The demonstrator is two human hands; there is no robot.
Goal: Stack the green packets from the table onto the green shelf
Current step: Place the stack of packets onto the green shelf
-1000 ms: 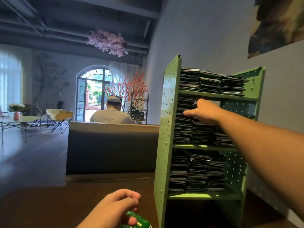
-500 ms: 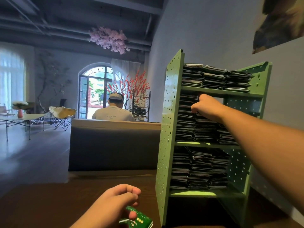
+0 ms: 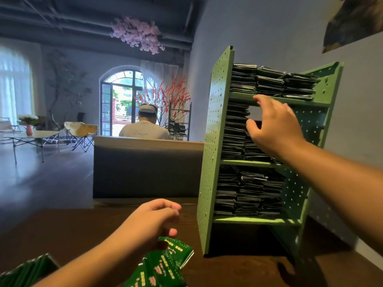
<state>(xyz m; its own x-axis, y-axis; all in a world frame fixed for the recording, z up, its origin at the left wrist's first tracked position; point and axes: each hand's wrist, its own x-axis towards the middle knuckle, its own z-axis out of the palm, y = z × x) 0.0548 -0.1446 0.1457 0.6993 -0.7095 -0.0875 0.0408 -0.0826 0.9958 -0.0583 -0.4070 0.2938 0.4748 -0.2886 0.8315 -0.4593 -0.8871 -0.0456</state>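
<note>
Reaching right hand (image 3: 275, 127), fingers spread and holding nothing, at middle level of green pegboard shelf (image 3: 215, 141). Left hand (image 3: 153, 220), below shelf, fingers curled over shiny green packets (image 3: 165, 264); real grip, can't tell. I'd lay next packet flat on shorter pile.

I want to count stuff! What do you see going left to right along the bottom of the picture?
Packet pile → left hand → packets → shelf → right arm.

My right hand (image 3: 273, 127) is stretched forward on a nearly straight arm, fingers spread and loosely bent, thumb apart, gripping nothing. My left hand (image 3: 151, 222) hangs lower and nearer, knuckles up, fingers curled downward.
</note>
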